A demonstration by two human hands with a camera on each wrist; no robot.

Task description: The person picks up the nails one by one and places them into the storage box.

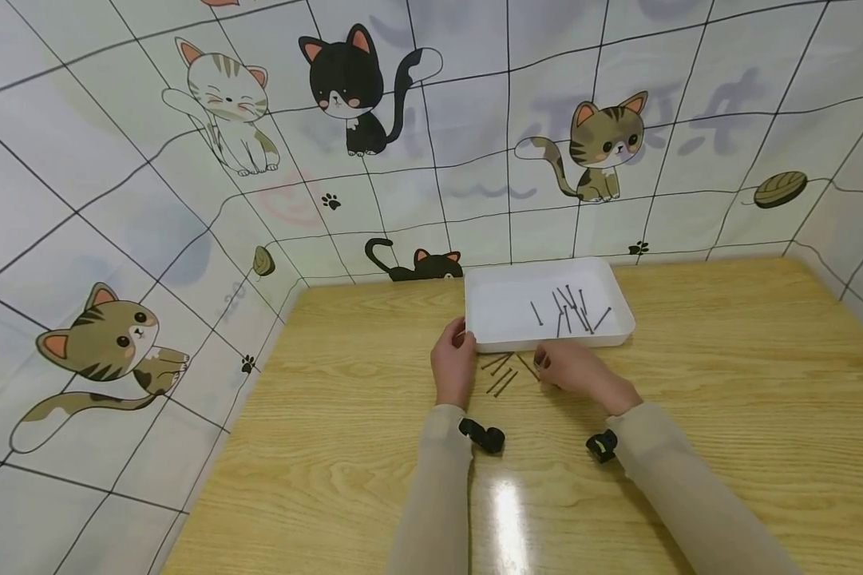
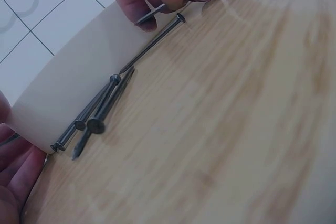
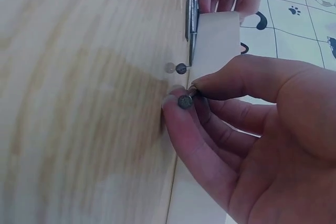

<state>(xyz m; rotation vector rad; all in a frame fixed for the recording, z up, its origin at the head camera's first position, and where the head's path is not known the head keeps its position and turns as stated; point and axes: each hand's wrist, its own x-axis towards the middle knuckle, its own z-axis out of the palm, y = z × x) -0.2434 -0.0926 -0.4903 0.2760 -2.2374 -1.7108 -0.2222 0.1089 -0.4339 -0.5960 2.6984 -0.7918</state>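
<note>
A white tray (image 1: 499, 299) stands against the back wall with several nails (image 1: 582, 310) scattered in its right half. My left hand (image 1: 453, 363) holds the tray's front left corner, its thumb near the front wall and fingers at the side. Just in front of the tray, my right hand (image 1: 575, 369) pinches a nail (image 3: 185, 101) between thumb and fingertips. This nail is lifted close over the wood in the left wrist view. Several loose nails (image 1: 503, 382) lie on the table between my hands. One nail (image 2: 152, 43) lies along the tray wall, beneath my right fingertips in that view.
The wood-grain table (image 1: 316, 447) reaches back to a wall covering (image 1: 474, 192) printed with cats and grid lines. More of this covering rises along the left side and at the right. Dark wrist devices (image 1: 483, 437) sit on both sleeves.
</note>
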